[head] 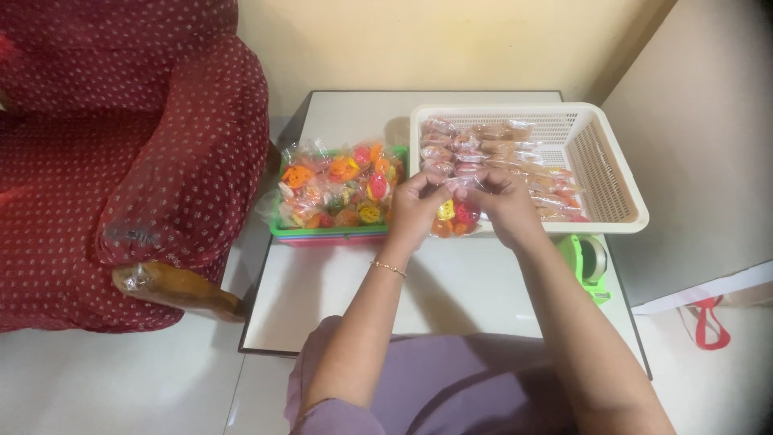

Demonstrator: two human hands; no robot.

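Clear-wrapped candy packet [456, 211] pinched between left hand [415, 208] and right hand [506, 206].
Held above the white table [451, 286], at the white basket [612, 173] front rim, just right of the green tray [338, 229]; fingers closed on the wrapper.

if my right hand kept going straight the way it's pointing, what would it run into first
Probably the cream basket. Your right hand points up and away over its near rim toward the wrapped sticks inside, though depth is hard to judge; it already holds the small candy packet.
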